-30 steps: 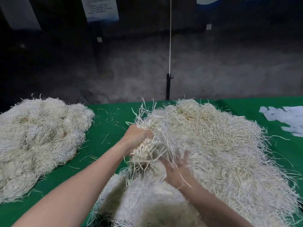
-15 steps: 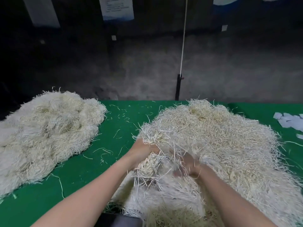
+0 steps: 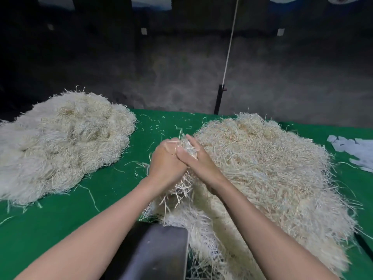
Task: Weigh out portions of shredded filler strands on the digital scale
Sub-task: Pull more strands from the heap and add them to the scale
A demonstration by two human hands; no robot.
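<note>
Tuft [image 3: 182, 188] of strands: held above the near-left edge of the right pile [image 3: 262, 170], loose ends hanging down toward the grey pan [image 3: 159, 251] at the bottom edge, taken to be the scale's.

Change: a second ago the hands were apart and buried in the right pile, tugging at a clump. Now they are drawn together and raised, with the clump parted from the mass. A portion is judged pulled free; nothing is laid on the pan yet, so weighing is still to come.

Left hand [image 3: 165, 161]: fingers curled round the tuft. Right hand [image 3: 198, 163]: fingers nearly straight, laid across the tuft, thumb on the near side, pressing it against the left hand.

Strands: thin, flat, pale cream to white, crinkled and tangled; springy, apt to shed. The right pile is broad and domed, with frayed edges. A left pile [image 3: 60, 142] of the same stuff sits well apart, lower and more matted.

Counter [image 3: 113, 190]: covered in green felt-like cloth, strewn with stray strands between the piles. Pan: smooth, dull metal, rounded corner. White paper scraps [image 3: 357, 150] are seen at the far right.
</note>
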